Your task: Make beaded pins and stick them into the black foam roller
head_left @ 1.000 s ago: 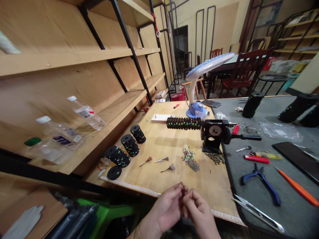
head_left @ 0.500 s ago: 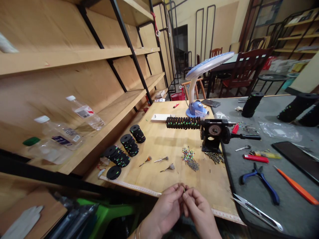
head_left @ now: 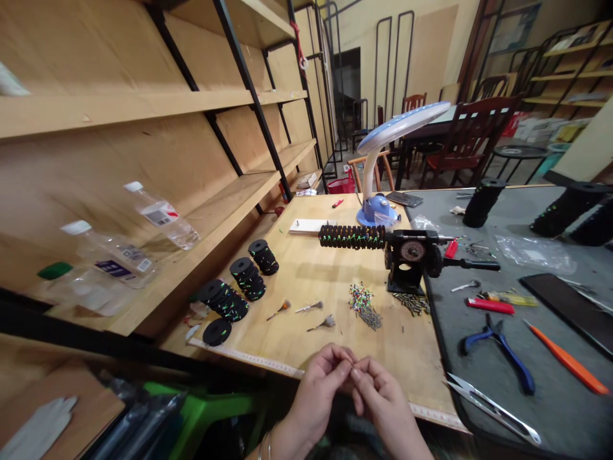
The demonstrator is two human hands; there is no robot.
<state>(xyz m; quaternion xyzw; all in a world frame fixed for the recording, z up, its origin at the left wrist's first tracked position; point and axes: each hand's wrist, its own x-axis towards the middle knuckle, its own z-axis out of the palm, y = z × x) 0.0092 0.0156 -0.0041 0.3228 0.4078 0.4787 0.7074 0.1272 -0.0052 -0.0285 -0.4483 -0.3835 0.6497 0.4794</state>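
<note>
And at the bench, the left hand [head_left: 317, 391] and right hand [head_left: 384, 397] work close together just past the edge of the plywood board [head_left: 400, 348]. Their fingertips [head_left: 345, 365] are narrowly pinched, meeting on a tiny bit [head_left: 353, 369], too small to make out. Farther up the board, a heap of coloured beaded pins [head_left: 361, 297] sits just below a hand-cranked winder [head_left: 410, 252].

From here I see tall wooden shelves [head_left: 119, 108] on my left, a doorway [head_left: 347, 83] in the cream wall [head_left: 431, 51] ahead, and dark wooden chairs [head_left: 472, 128] around a table [head_left: 421, 134] beyond.
</note>
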